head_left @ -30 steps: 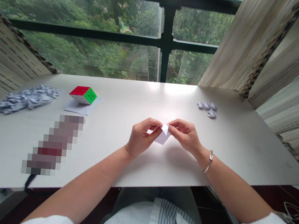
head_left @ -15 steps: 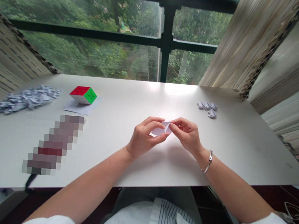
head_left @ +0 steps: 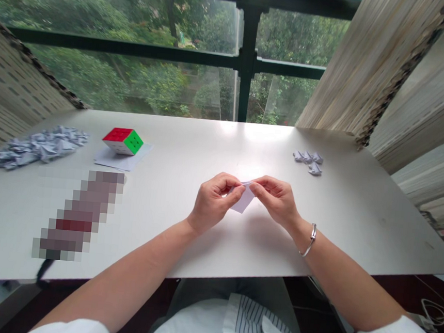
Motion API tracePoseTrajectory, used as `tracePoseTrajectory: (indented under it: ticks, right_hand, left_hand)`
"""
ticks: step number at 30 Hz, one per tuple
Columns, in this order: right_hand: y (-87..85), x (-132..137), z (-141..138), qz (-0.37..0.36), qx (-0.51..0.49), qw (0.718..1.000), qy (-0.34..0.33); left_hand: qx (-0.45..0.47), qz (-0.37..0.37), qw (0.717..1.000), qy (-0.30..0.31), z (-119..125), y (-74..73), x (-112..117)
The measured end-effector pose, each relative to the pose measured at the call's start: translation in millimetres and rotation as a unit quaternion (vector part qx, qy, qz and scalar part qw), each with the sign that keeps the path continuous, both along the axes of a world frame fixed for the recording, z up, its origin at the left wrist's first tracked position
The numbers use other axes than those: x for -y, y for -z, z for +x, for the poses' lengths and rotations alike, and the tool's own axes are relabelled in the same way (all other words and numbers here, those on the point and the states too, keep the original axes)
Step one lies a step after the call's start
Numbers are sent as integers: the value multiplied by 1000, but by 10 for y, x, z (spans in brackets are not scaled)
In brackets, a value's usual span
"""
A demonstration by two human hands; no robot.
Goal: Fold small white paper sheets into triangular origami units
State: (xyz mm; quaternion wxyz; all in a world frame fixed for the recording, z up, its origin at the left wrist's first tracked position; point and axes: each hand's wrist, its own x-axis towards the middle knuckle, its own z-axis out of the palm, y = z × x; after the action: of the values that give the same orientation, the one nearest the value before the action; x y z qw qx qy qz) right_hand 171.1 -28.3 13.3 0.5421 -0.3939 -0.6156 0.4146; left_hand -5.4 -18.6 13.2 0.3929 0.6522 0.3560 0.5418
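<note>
A small piece of white paper (head_left: 243,200) hangs between my hands above the middle of the table, its lower part pointing down toward me. My left hand (head_left: 216,199) pinches its top edge between thumb and fingers. On the other side, my right hand (head_left: 274,198) grips the upper right corner with thumb and forefinger. The fingertips of both hands almost meet along that edge, and they hide part of it, so I cannot make out the exact fold.
Several folded paper pieces (head_left: 311,160) lie at the right back of the white table (head_left: 342,218). A heap of folded paper (head_left: 43,145) is at the far left. Beside it, a puzzle cube (head_left: 123,141) rests on paper sheets (head_left: 143,154). A pixelated long object (head_left: 81,216) lies front left.
My left hand has shifted its grip to the paper's top edge, its fingers now closed in a pinch. The paper has turned, with its flat part hanging lower. My right hand has barely moved.
</note>
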Motion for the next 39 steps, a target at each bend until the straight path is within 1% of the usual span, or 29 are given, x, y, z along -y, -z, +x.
tracePoseTrajectory:
  ticks: [4,8,11,19,23,30,32,35,37,39]
  right_hand:
    - [4,-6,-8,-28,-22,999,-29]
    - [9,-11,-13,-34,-35,998,-27]
    - [0,-15,-11,-43,-43,998,-34]
    - [-71,-12,-26,-87,-54,994,-43]
    - [-76,-16,-37,-109,-60,991,-48]
    - [-62,-35,-42,-161,-85,982,-50]
    - [-56,-43,-37,-153,-94,983,-31]
    - [-32,-59,-20,-119,-92,989,11]
    - [-9,-68,-4,-101,-73,992,28]
    - [9,-72,11,-84,-40,995,28]
  left_hand:
    - [35,-45,998,19,31,19,19]
    - [67,-117,990,43,46,28,31]
    - [80,-151,984,55,49,21,34]
    - [98,-172,979,52,65,38,7]
    - [108,-190,975,49,81,39,9]
    - [160,-191,968,-14,81,56,-40]
    - [164,-189,968,-18,81,54,-48]
    - [138,-196,971,11,82,37,-36]
    - [123,-203,971,32,73,15,-28]
    - [121,-211,969,44,48,-13,-32]
